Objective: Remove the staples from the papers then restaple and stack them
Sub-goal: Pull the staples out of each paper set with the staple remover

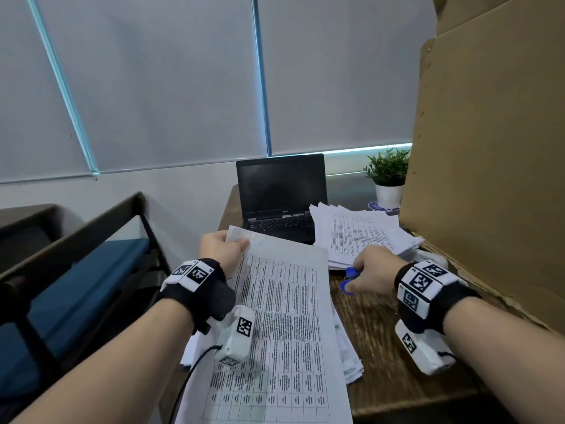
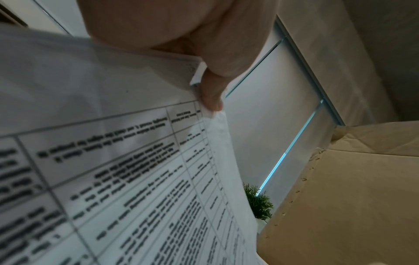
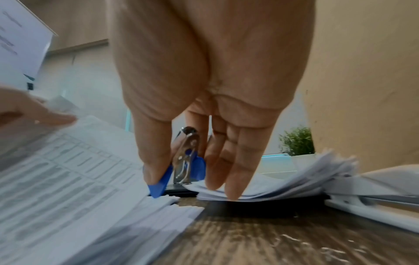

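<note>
A tall cardboard panel (image 1: 489, 148) stands along the right edge of the wooden table (image 1: 382, 319); at the far edge an open black laptop (image 1: 279, 197) faces the person, with a small potted plant (image 1: 387, 175) at the far right corner, just beside the cardboard.

A printed sheaf of papers (image 1: 281, 316) with ruled tables runs from the near edge toward the laptop, lying over a loose pile at the near left; the left hand (image 1: 221, 247) pinches its far left corner between thumb and fingers, lifting that corner off the pile, and the left wrist view shows the thumb (image 2: 213, 89) pressed on the paper's edge; a second, fanned stack of papers (image 1: 360, 234) lies toward the far right, between the laptop and the cardboard.

A white stapler (image 3: 371, 206) lies on the table just beside that fanned stack, at its right; the right hand (image 1: 371, 270) hangs between the two piles, thumb and forefinger curled on the blue staple remover (image 1: 350, 280), its other fingers (image 3: 235, 172) hanging straight down toward the edge of the fanned stack; the remover's metal jaws point down near the table, close to the edge of the near pile.
</note>
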Demonstrator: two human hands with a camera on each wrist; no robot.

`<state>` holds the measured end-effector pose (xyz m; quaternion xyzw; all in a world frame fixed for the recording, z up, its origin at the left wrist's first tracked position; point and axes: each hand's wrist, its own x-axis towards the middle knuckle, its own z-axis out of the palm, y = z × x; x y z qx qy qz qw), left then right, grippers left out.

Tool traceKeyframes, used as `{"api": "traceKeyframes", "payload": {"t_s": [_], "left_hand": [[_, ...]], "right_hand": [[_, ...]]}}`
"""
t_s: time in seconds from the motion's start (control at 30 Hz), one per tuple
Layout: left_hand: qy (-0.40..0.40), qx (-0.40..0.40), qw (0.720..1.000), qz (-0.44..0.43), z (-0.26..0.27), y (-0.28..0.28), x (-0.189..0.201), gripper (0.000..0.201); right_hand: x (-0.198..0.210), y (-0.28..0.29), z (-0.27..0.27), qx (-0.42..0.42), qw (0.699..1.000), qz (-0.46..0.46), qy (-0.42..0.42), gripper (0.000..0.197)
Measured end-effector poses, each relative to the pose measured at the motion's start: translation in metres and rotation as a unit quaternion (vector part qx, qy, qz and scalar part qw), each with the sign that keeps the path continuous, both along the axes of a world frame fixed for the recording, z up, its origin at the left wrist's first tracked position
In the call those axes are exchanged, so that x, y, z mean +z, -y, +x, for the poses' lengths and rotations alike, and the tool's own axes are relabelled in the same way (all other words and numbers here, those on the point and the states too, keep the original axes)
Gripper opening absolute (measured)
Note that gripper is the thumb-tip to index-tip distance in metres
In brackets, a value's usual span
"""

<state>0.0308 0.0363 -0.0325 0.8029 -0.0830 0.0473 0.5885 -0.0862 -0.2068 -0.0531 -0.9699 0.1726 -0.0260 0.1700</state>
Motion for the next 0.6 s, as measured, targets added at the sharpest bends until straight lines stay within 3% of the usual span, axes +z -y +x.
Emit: {"api": "traceKeyframes", "payload": {"t_s": [0.17, 0.3, 0.4, 0.6], "left_hand": [[0.007, -0.005, 0.999, -0.031, 0.0, -0.007, 0.002, 0.013], [-0.01, -0.034, 0.997, -0.067, -0.004, -0.015, 0.005, 0.012], [-0.023, -0.054, 0.994, -0.087, -0.007, -0.022, 0.004, 0.01], [-0.043, -0.051, 0.989, -0.128, -0.005, -0.028, 0.002, 0.015]], "right_hand": [[-0.002, -0.032, 0.008, 0.028, 0.998, 0.05, 0.024, 0.032], [0.004, -0.05, 0.017, 0.057, 0.99, 0.076, 0.1, 0.04], [0.012, -0.064, 0.022, 0.109, 0.984, 0.047, 0.133, 0.054], [0.01, -0.079, 0.04, 0.164, 0.976, -0.049, 0.135, 0.045]]}}
